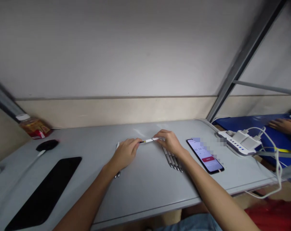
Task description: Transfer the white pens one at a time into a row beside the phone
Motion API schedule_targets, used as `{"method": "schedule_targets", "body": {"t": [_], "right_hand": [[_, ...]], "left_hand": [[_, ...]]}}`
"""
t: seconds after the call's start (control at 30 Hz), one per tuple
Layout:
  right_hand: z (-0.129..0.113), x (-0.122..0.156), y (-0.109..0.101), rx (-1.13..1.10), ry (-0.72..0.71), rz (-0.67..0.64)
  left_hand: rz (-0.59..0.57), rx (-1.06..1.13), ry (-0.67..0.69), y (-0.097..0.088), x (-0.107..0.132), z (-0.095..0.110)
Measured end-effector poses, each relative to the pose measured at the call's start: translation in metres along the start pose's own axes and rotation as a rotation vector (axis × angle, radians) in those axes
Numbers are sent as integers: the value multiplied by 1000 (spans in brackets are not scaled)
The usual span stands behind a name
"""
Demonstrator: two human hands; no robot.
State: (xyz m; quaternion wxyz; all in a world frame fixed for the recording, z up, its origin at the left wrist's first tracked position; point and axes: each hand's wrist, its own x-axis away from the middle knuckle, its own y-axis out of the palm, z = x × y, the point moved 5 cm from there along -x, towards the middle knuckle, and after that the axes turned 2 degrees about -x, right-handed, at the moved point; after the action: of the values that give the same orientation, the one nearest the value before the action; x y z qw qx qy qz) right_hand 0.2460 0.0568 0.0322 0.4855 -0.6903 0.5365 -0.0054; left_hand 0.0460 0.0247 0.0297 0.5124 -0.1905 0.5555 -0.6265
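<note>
Both my hands rest on a grey table (145, 189), holding a thin white pen (150, 140) between them. My left hand (125, 153) pinches the dark end of the pen, fingers closed. My right hand (168, 141) grips the white end, fingers curled round it. Several more pens (172, 159) lie side by side under and just behind my right wrist. Another pen (117, 146) lies partly hidden under my left hand.
A phone (205, 155) with a lit screen lies right of my right arm. A white power strip (239, 142) with chargers and cables sits at the right edge. A black pad (44, 191) and black mouse (47, 145) lie left, a jar (34, 126) behind. Another person's hand (284, 125) rests far right.
</note>
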Motion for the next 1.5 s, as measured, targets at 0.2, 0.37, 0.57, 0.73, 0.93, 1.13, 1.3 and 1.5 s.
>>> {"method": "schedule_targets", "body": {"t": [0.2, 0.37, 0.57, 0.73, 0.93, 1.13, 1.3, 1.5], "right_hand": [[-16, 0, 13, -121, -50, -36], [-19, -1, 12, -228, -11, -39], [-10, 1, 15, -261, 166, -172], [-8, 1, 12, -441, 197, -198], [-2, 4, 19, -436, 280, -286], [-4, 3, 14, -501, 233, -239], [-3, 5, 18, -450, 301, -302], [-11, 2, 13, -441, 218, -268]], "left_hand": [[-40, -7, -9, 4, 1, 1], [-64, -49, 19, 5, 2, 2], [-58, -67, 50, 1, 1, 8], [-28, -58, 41, 1, 1, 3], [-31, -15, 54, -2, 1, 4], [-30, -13, 40, -3, 1, 4], [-37, -14, 48, -2, 0, 4], [-36, -5, 52, -4, 0, 5]]}}
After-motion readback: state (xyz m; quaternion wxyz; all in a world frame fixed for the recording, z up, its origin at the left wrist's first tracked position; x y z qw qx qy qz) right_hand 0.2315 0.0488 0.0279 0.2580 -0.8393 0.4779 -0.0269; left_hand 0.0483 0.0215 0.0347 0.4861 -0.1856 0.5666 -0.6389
